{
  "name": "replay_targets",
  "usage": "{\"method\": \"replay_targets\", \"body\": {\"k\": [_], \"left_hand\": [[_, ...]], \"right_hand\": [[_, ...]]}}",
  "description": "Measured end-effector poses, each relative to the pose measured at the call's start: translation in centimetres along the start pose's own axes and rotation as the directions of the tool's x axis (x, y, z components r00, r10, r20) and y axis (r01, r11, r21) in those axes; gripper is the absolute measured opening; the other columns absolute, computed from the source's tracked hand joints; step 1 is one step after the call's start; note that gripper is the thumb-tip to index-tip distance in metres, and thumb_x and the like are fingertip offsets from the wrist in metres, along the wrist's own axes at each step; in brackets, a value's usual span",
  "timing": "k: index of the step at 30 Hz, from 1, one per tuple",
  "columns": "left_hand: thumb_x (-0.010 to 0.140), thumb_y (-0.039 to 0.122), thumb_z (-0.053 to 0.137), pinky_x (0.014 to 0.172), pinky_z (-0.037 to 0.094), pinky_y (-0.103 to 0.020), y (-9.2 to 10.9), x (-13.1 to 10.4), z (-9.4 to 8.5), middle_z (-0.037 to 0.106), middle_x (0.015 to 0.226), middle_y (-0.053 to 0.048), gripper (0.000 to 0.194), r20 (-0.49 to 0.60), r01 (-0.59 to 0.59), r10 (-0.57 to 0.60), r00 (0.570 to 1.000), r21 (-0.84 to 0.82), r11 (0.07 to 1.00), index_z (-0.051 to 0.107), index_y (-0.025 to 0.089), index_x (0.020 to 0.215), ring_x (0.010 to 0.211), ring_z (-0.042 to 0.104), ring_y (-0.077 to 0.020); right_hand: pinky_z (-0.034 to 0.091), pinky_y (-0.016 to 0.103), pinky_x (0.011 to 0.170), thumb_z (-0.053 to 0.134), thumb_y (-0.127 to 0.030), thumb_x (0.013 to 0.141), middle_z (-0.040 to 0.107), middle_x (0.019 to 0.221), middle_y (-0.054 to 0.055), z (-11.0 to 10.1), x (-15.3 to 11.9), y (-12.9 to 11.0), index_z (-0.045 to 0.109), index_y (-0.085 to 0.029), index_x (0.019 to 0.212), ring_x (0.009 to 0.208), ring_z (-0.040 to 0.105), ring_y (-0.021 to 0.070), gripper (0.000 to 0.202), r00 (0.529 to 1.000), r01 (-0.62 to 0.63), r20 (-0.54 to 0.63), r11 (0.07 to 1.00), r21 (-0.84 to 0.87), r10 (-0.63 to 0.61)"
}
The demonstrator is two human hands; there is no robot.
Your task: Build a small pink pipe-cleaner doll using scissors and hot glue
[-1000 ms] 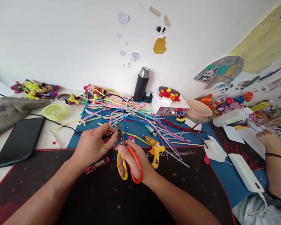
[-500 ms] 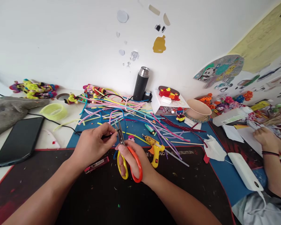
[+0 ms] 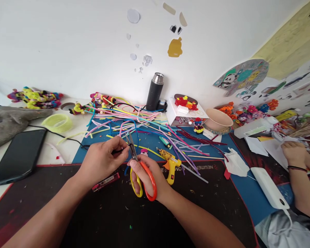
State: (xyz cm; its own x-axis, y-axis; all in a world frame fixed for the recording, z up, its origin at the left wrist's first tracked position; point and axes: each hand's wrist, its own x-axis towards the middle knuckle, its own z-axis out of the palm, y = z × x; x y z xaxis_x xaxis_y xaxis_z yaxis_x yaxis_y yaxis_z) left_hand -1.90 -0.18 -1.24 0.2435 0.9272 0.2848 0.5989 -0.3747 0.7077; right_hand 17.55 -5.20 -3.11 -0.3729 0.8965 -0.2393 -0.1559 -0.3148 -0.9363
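My left hand (image 3: 103,156) pinches a thin black strip (image 3: 116,151), which looks like a pipe cleaner, between thumb and fingertips. Its tip reaches the blades of the scissors (image 3: 133,153), whose handles are red and yellow. My right hand (image 3: 158,177) is wrapped around those handles, with the blades pointing up and away from me and slightly parted. Below my left hand lies a small pink-and-black packet (image 3: 105,182) on the dark mat. A yellow glue gun (image 3: 172,167) rests just right of my right hand. How much black strip is inside my left hand is hidden.
Many coloured pipe cleaners (image 3: 144,119) spread behind my hands. A black thermos (image 3: 154,94) stands at the wall, beside a white box (image 3: 172,119) and a pinkish bowl (image 3: 218,120). A phone (image 3: 19,155) lies left. At right, another person's hand (image 3: 294,153) works near a white power bank (image 3: 268,187).
My hands, the black strip and the scissors stay almost in place. The whole view has shifted slightly.
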Motion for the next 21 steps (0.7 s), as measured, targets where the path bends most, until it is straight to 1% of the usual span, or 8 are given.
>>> {"method": "replay_targets", "body": {"k": [5, 9, 13, 17, 21], "left_hand": [[0.096, 0.045, 0.059, 0.057, 0.044, -0.027, 0.2, -0.1, -0.3, 0.069, 0.065, 0.003, 0.025, 0.032, 0.025, -0.026, 0.999, 0.034, 0.999, 0.068, 0.023, 0.090, 0.054, 0.062, -0.0153], [0.096, 0.045, 0.056, 0.059, 0.044, -0.027, 0.3, 0.1, -0.6, 0.071, 0.067, 0.002, 0.026, 0.053, 0.023, -0.028, 0.998, 0.081, 0.996, 0.068, 0.023, 0.090, 0.057, 0.064, -0.0162], [0.098, 0.045, 0.052, 0.061, 0.043, -0.028, 0.3, 0.3, -0.7, 0.075, 0.071, 0.001, 0.029, 0.167, -0.018, -0.009, 0.986, 0.160, 0.987, 0.070, 0.024, 0.092, 0.061, 0.069, -0.0181], [0.099, 0.044, 0.050, 0.060, 0.039, -0.029, 0.0, 0.5, -0.2, 0.075, 0.070, 0.001, 0.030, 0.264, -0.056, -0.016, 0.964, 0.262, 0.963, 0.072, 0.025, 0.093, 0.060, 0.069, -0.0195], [0.100, 0.043, 0.050, 0.060, 0.036, -0.029, -0.7, 0.4, 0.4, 0.074, 0.068, 0.001, 0.027, 0.313, -0.090, -0.013, 0.950, 0.310, 0.947, 0.071, 0.027, 0.095, 0.059, 0.068, -0.0208]], "right_hand": [[0.042, 0.021, 0.039, 0.073, -0.074, 0.096, 0.060, 0.061, -0.008, 0.2, -0.1, 0.0, 0.062, -0.020, 0.104, 0.038, 0.052, 0.0095, 0.056, 1.000, -0.003, 0.002, 1.000, 0.012, 0.003], [0.041, 0.020, 0.038, 0.073, -0.077, 0.094, 0.058, 0.060, -0.009, 0.2, -0.5, -0.3, 0.059, -0.021, 0.098, 0.037, 0.050, 0.0086, 0.058, 0.999, -0.048, 0.013, 0.999, 0.010, 0.048], [0.042, 0.020, 0.035, 0.077, -0.076, 0.089, 0.058, 0.060, -0.009, 0.1, -0.9, 0.2, 0.058, -0.022, 0.097, 0.037, 0.049, 0.0095, 0.058, 0.990, -0.141, 0.014, 0.989, 0.045, 0.141], [0.045, 0.022, 0.035, 0.080, -0.067, 0.084, 0.058, 0.060, -0.010, -0.3, -0.9, 0.8, 0.057, -0.023, 0.099, 0.037, 0.049, 0.0107, 0.052, 0.965, -0.264, 0.034, 0.958, 0.110, 0.262], [0.047, 0.024, 0.038, 0.080, -0.058, 0.083, 0.057, 0.061, -0.010, -0.6, -0.7, 1.3, 0.056, -0.023, 0.099, 0.038, 0.048, 0.0102, 0.045, 0.946, -0.325, 0.064, 0.934, 0.148, 0.319]]}}
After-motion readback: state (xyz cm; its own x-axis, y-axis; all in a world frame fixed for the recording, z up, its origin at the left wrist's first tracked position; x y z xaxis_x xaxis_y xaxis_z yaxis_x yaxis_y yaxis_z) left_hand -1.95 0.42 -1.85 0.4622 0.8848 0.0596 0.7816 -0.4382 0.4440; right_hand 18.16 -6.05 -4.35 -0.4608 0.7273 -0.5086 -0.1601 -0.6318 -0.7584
